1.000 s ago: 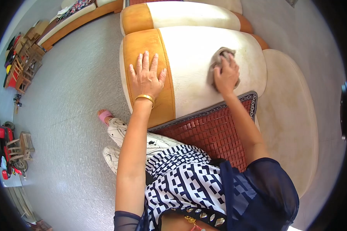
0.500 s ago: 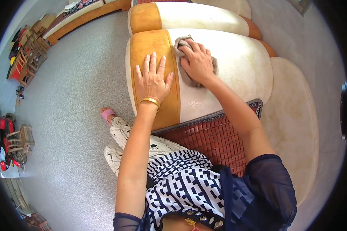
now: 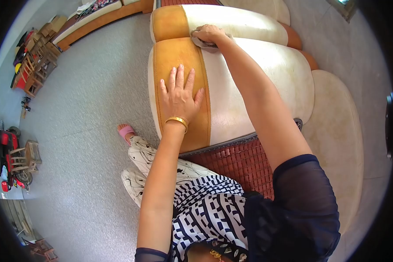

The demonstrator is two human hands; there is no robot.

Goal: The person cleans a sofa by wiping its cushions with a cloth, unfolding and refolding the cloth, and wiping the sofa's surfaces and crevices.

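My left hand (image 3: 180,98) lies flat with fingers spread on the tan band (image 3: 174,54) of the sofa armrest. A gold bangle (image 3: 176,122) circles that wrist. At the far edge of the same armrest, my right hand (image 3: 209,33) is closed on a grey-brown cloth (image 3: 204,44), pressing it near the seam where the tan band meets the white part (image 3: 257,74). Part of the cloth is hidden under the hand, and its fingers are partly curled out of sight. Beyond it stands a second white and tan armrest (image 3: 231,19).
A reddish-brown beaded seat mat (image 3: 236,163) covers the seat beside me. The cream sofa back (image 3: 338,144) rises at the right. Wooden chairs (image 3: 37,74), a red motorbike (image 3: 11,148) and another sofa (image 3: 89,24) stand along the left side of the grey floor (image 3: 87,96).
My right hand has pushed the cloth away from me, from the middle of the armrest to its far edge. My left hand stays flat on the tan band.
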